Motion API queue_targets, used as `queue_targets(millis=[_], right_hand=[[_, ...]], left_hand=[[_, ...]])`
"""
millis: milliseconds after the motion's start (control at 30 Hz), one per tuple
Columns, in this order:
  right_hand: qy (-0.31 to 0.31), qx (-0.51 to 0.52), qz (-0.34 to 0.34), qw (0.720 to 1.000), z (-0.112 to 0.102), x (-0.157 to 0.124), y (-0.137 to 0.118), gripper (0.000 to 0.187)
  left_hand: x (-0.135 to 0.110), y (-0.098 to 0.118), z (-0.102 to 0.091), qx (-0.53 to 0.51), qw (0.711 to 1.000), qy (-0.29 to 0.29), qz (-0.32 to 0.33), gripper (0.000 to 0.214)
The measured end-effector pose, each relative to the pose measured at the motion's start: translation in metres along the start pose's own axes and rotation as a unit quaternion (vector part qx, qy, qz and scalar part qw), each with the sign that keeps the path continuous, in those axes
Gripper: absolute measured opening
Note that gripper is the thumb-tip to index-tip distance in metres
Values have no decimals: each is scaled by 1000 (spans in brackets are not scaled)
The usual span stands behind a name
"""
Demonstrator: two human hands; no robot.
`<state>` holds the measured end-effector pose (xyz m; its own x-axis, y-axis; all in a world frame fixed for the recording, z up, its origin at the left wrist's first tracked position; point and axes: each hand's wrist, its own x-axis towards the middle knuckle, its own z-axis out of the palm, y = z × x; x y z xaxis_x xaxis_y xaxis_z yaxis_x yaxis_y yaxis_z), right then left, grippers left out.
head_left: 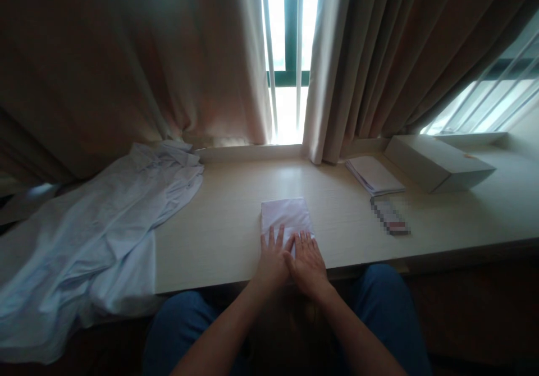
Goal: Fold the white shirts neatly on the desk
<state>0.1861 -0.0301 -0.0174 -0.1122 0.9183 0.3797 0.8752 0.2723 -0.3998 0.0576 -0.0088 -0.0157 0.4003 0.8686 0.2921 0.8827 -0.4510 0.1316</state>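
Note:
A small folded white cloth (287, 214) lies on the pale wooden desk (227, 224), near its front edge. My left hand (272, 258) rests flat on the cloth's near edge with fingers spread and pointing away from me. Beside it, thumbs touching, my right hand (309, 260) also lies flat with fingers stretched onto the cloth. Neither hand grips anything.
A crumpled light-blue shirt (105, 230) covers the desk's left end and hangs over the edge. At the right are a stack of papers (374, 175), a white box (438, 163) and a small blurred flat object (389, 216). Brown curtains (147, 56) and a barred window (288, 56) stand behind.

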Motion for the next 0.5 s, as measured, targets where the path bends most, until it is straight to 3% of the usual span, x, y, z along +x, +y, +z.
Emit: queue_targets(millis=[233, 500], right_hand=[[-42, 8, 34, 998, 10, 9, 9, 72], [-90, 6, 91, 992, 33, 91, 17, 78]], left_hand=[[2, 3, -1, 6, 1000, -1, -3, 66], [5, 6, -4, 9, 1000, 5, -6, 82]])
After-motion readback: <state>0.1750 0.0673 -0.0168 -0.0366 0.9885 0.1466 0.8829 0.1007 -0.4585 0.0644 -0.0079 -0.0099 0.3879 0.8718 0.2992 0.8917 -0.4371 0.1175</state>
